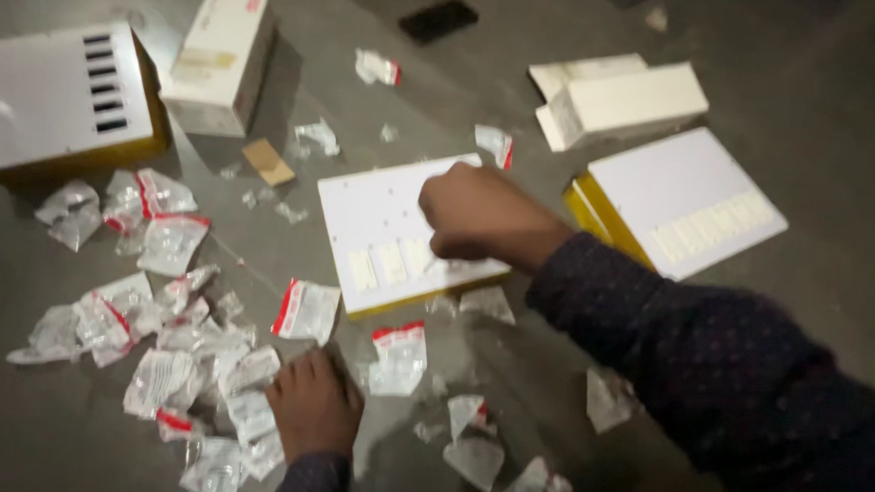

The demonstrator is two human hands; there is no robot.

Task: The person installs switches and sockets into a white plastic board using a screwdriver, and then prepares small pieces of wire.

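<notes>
Right hand (480,215) presses white panel (398,236); left hand (312,404) touches packets (185,371).

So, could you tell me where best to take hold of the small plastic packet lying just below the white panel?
Probably by the red-striped top edge of the packet, pinched from above. It lies flat and free on the floor, apart from both hands, and that sealed strip looks stiffer than the crinkly clear body.
</notes>
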